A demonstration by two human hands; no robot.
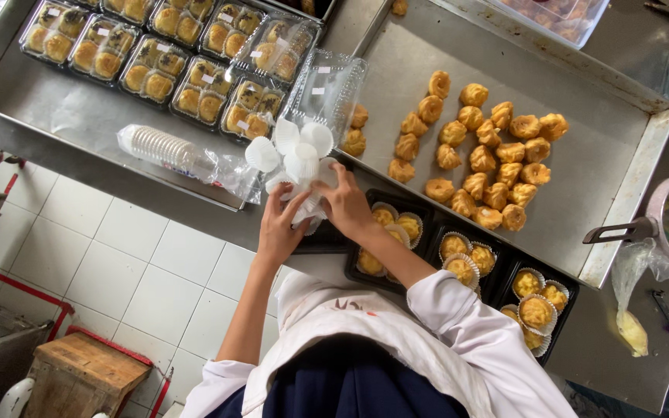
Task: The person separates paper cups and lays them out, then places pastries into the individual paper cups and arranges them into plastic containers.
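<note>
**Hands at a cluster of paper cups**

Head view: both hands meet over a black tray at the desk's near edge, working a bunch of white paper baking cups [294, 159]. The left hand [280, 224] pinches the lower cups between thumb and curled fingers; the right hand [344, 200] closes its fingers on the same bunch from the other side. The cups fan up and away from the fingers, toward the far side of the desk. Both hands are about equally near.

Just left lies a bagged sleeve of stacked cups [166, 147], long axis left to right. Beyond the bunch stands an open clear plastic box [327, 85]. To the right, black trays [474, 259] hold filled pastries in cups, and loose pastries [478, 159] lie on the steel tray [621, 178].
</note>
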